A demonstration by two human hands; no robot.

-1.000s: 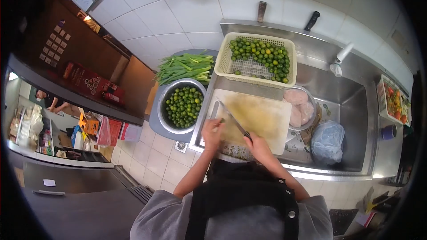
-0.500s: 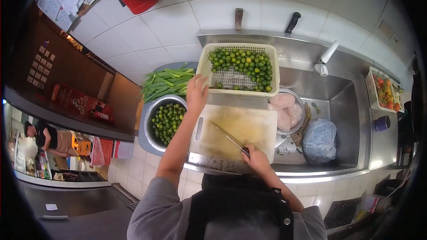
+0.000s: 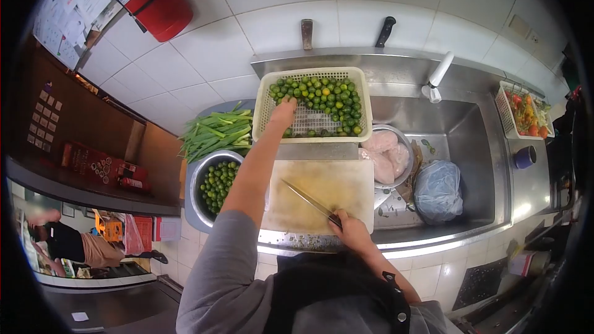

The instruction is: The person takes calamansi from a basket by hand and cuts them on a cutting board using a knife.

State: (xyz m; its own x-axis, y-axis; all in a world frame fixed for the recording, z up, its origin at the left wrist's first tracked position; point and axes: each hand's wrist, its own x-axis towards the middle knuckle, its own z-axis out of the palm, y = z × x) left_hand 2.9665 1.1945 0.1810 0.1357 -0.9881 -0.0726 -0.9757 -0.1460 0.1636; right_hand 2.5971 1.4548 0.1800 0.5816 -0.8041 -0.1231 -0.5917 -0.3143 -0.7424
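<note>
My left hand (image 3: 284, 113) is inside a cream plastic basket (image 3: 260, 110), with bent fingers close together at the left edge of a pile of small green limes (image 3: 337, 96). Its fingertips are hidden, and I cannot tell what they hold. My right hand (image 3: 352, 232) grips the handle of a kitchen knife (image 3: 309, 200). The blade points up and left over a white cutting board (image 3: 356, 176), whose middle is stained yellow. Left of the board stands a metal bowl (image 3: 197, 179) holding more limes (image 3: 216, 184).
Green leafy stalks (image 3: 213, 131) lie behind the bowl. At right, a sink (image 3: 476, 148) contains a bowl of pale raw meat (image 3: 385, 154) and a bluish plastic bag (image 3: 438, 190). A faucet (image 3: 438, 77) rises behind it. A vegetable basket (image 3: 526, 114) and purple cup (image 3: 525, 158) stand farther right.
My left hand has moved from the basket's front left corner into it, down to the limes. My right hand still holds the knife over the board. The whole view has shifted slightly.
</note>
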